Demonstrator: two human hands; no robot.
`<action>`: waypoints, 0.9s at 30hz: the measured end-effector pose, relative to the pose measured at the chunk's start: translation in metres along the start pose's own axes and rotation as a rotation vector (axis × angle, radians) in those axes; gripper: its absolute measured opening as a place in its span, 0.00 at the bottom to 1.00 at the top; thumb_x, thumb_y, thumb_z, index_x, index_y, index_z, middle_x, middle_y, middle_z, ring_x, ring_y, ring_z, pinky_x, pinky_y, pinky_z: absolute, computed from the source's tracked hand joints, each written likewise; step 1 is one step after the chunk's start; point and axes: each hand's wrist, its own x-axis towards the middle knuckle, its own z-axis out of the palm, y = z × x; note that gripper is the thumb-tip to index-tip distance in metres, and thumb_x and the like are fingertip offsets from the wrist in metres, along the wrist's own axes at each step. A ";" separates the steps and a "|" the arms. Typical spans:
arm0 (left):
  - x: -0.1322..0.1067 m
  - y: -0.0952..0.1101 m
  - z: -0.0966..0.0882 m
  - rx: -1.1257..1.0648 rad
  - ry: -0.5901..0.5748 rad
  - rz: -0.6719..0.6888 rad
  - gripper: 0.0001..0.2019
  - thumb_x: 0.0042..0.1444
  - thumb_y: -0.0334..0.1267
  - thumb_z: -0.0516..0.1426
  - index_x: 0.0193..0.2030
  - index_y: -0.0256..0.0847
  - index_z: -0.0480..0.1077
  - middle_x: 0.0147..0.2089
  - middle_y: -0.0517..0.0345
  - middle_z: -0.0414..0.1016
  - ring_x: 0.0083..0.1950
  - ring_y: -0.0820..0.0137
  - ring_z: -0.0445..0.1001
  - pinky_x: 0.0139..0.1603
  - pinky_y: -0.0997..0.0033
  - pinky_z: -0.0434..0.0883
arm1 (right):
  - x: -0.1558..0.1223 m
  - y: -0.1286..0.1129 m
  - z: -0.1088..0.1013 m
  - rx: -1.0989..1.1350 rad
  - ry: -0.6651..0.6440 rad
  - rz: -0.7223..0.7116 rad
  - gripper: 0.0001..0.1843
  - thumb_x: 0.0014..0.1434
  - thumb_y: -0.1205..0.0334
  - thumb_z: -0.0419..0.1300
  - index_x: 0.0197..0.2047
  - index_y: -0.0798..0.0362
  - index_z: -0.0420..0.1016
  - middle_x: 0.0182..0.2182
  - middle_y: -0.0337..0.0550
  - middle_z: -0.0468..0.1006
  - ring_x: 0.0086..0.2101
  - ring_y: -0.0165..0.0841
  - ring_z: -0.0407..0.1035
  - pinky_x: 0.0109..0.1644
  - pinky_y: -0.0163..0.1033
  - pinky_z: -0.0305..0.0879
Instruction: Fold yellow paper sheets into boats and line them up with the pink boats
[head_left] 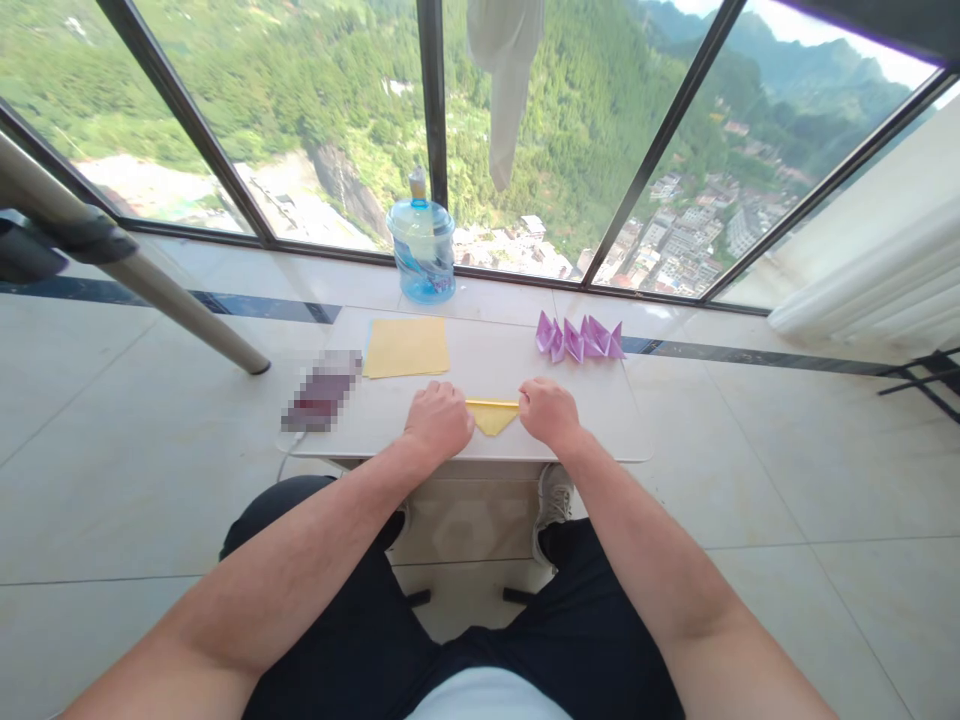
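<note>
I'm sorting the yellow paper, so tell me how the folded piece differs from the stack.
The folded piece narrows to a point; the stack shows a flat, four-sided top sheet. The folded piece is held between the left hand and right hand; the stack lies on the white table. The folded piece looks smaller than the stack. Both are yellow.

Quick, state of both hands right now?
Left hand: closed, holding the left end of the folded yellow paper.
Right hand: closed, holding its right end.
</note>
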 end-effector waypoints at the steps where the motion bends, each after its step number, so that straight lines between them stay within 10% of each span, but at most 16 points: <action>1: 0.003 0.000 0.001 -0.041 0.045 0.021 0.16 0.59 0.39 0.54 0.49 0.32 0.74 0.52 0.37 0.74 0.56 0.52 0.69 0.54 0.55 0.65 | 0.003 -0.001 0.003 0.056 0.011 -0.016 0.15 0.65 0.64 0.53 0.49 0.53 0.78 0.46 0.48 0.79 0.48 0.37 0.71 0.52 0.38 0.63; 9: 0.011 0.020 0.014 -0.198 -0.057 0.301 0.30 0.49 0.56 0.65 0.52 0.36 0.72 0.49 0.43 0.76 0.54 0.52 0.70 0.55 0.54 0.67 | 0.022 0.010 0.019 0.294 -0.085 -0.129 0.08 0.59 0.61 0.60 0.39 0.51 0.81 0.41 0.44 0.81 0.43 0.34 0.73 0.49 0.36 0.64; 19: 0.016 0.026 0.006 -0.098 -0.118 0.334 0.09 0.59 0.35 0.55 0.42 0.34 0.75 0.40 0.44 0.77 0.46 0.56 0.73 0.49 0.57 0.70 | 0.031 0.011 0.012 0.565 -0.088 0.040 0.10 0.60 0.59 0.59 0.41 0.51 0.81 0.36 0.42 0.84 0.36 0.34 0.76 0.43 0.38 0.68; 27: 0.021 0.022 0.004 -0.133 -0.109 0.262 0.13 0.61 0.27 0.48 0.45 0.34 0.73 0.37 0.44 0.79 0.42 0.57 0.77 0.47 0.56 0.70 | 0.033 0.015 0.018 0.979 0.019 0.171 0.21 0.60 0.45 0.61 0.43 0.54 0.79 0.40 0.47 0.83 0.43 0.38 0.76 0.50 0.44 0.70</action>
